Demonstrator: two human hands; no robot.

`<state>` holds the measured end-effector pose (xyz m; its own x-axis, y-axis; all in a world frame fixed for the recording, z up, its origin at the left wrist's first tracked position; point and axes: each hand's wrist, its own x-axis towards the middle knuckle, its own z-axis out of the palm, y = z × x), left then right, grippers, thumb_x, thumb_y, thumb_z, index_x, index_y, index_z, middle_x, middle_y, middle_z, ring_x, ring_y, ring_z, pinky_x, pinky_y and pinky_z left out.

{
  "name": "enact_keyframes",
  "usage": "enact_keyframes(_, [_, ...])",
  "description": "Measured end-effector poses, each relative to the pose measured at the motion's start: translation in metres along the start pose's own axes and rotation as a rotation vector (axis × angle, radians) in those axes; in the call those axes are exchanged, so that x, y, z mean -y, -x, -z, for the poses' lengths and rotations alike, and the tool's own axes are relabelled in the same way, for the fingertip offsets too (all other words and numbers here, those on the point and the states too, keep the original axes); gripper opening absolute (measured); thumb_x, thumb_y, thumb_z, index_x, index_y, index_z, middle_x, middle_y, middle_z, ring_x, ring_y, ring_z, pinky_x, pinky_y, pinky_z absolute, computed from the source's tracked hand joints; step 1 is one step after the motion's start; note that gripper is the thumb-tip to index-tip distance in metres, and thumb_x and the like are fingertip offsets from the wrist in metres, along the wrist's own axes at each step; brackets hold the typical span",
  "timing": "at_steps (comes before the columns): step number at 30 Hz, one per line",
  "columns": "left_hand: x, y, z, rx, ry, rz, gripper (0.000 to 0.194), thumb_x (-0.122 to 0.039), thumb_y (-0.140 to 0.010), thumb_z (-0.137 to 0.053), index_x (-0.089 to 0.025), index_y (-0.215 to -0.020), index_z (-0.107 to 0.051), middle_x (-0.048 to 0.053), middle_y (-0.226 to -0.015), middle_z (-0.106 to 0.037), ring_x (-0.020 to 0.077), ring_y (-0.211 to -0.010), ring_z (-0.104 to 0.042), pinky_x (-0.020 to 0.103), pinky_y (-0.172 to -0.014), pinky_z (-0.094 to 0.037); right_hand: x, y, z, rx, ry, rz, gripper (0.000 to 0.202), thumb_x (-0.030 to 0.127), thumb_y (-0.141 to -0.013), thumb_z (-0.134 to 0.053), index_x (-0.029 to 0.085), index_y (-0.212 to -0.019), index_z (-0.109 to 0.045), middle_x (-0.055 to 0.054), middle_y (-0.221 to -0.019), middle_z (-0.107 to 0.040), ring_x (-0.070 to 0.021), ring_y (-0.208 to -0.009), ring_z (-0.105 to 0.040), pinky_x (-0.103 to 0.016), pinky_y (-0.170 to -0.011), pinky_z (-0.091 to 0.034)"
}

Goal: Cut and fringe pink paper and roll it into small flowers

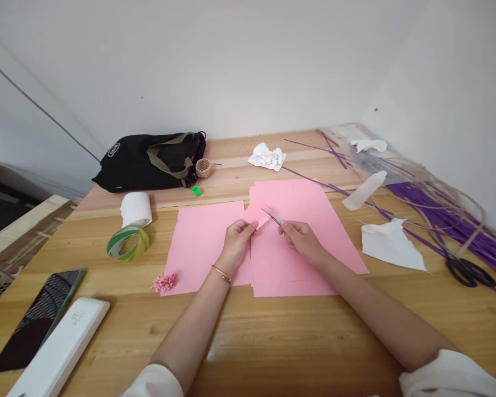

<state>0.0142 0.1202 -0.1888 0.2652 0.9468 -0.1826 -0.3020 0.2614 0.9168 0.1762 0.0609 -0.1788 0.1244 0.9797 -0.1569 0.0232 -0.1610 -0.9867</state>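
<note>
My left hand (238, 241) pinches a small piece of pink paper (261, 212) between thumb and fingers. In my right hand (301, 238) is a small pair of scissors (271, 216), whose blades point left and lie at the right edge of that piece. Whether the blades are apart is too small to tell. Beneath both hands lie large pink sheets: a stack (306, 264) on the right and another sheet (206, 234) on the left. A fringed pink paper flower (164, 283) rests on the left sheet's near corner.
Left are a toilet roll (136, 209), tape rolls (128, 243), a phone (37, 320) and a white power bank (62, 350). Behind stand a black bag (144, 162), a woven basket (203, 168), a green cap (196, 191) and crumpled tissue (267, 157). Right lie black-handled scissors (469, 271) and purple strips (458, 218).
</note>
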Motion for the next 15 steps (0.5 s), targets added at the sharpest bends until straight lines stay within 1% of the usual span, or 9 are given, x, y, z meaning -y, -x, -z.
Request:
enact_keyframes(6, [0.0002, -0.0001, 0.0007, 0.01, -0.014, -0.004, 0.029, -0.035, -0.057, -0.079, -0.015, -0.056, -0.058, -0.002, -0.055, -0.058, 0.0091, -0.057, -0.051, 0.024, -0.061, -0.039, 0.0012, 0.0, -0.0006, -0.005, 0.02, -0.001, 0.051, 0.068, -0.074, -0.049, 0.018, -0.065, -0.051, 0.009, -0.041, -0.029, -0.005, -0.037, -0.02, -0.022, -0.039, -0.015])
enact_keyframes(15, [0.0022, -0.002, 0.0033, 0.0, -0.042, -0.007, 0.029, -0.034, -0.058, -0.078, -0.016, -0.054, -0.055, -0.003, -0.053, -0.056, 0.0084, -0.055, -0.047, 0.023, -0.058, -0.038, 0.0015, -0.0017, -0.0017, -0.005, -0.012, -0.027, 0.049, 0.066, -0.072, -0.051, 0.018, -0.063, -0.05, 0.01, -0.039, -0.029, -0.005, -0.035, -0.021, -0.021, -0.038, -0.015])
